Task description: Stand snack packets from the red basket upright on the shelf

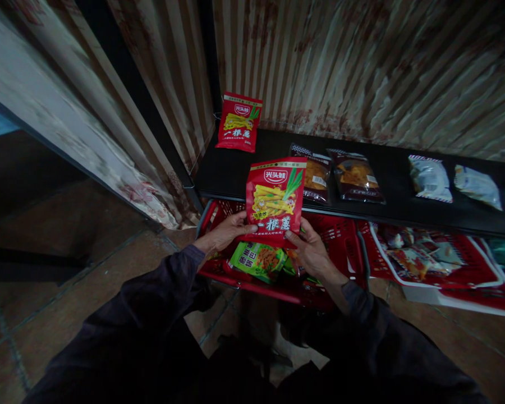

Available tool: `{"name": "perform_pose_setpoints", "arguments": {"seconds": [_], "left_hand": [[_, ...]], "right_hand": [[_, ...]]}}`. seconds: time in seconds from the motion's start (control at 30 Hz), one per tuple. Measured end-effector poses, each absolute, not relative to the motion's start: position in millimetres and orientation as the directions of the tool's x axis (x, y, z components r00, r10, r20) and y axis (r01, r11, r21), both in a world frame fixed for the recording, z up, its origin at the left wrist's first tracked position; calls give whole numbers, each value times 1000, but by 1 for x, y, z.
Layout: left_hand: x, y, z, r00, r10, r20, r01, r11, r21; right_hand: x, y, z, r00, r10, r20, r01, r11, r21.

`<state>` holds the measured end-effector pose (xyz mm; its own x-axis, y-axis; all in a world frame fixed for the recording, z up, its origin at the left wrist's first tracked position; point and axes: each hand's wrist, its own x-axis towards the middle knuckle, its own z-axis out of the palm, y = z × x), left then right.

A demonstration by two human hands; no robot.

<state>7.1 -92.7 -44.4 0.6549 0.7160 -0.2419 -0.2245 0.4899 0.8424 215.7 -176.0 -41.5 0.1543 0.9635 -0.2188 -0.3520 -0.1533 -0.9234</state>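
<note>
Between my two hands is a red snack bag (275,199) with yellow sticks and a green scallion printed on its front. My left hand (229,231) grips its lower left edge, thumb on the front. My right hand (311,248) pinches the lower right corner the same way. Below the bag stands a red shopping basket (347,247), holding a green snack bag (258,261) and other packs partly hidden by my hands. A matching red snack bag (239,122) leans upright at the left end of the black shelf (219,174).
Two dark-edged snack packs (356,175) lie on the shelf, one partly behind the held bag. Farther right are white packs (430,178). More red baskets (480,266) with packs stand under the shelf at right. A black post (147,106) and striped curtain (320,67) border the shelf.
</note>
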Motion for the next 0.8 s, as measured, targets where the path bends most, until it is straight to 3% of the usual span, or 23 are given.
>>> {"name": "perform_pose_setpoints", "arguments": {"seconds": [0.17, 0.8], "left_hand": [[3, -94, -54, 643, 707, -293, -109, 463, 879], [-1, -100, -55, 610, 714, -344, -156, 534, 831]], "right_hand": [[217, -176, -43, 199, 959, -204, -322, -132, -938], [217, -182, -42, 101, 958, -269, -355, -218, -909]]}}
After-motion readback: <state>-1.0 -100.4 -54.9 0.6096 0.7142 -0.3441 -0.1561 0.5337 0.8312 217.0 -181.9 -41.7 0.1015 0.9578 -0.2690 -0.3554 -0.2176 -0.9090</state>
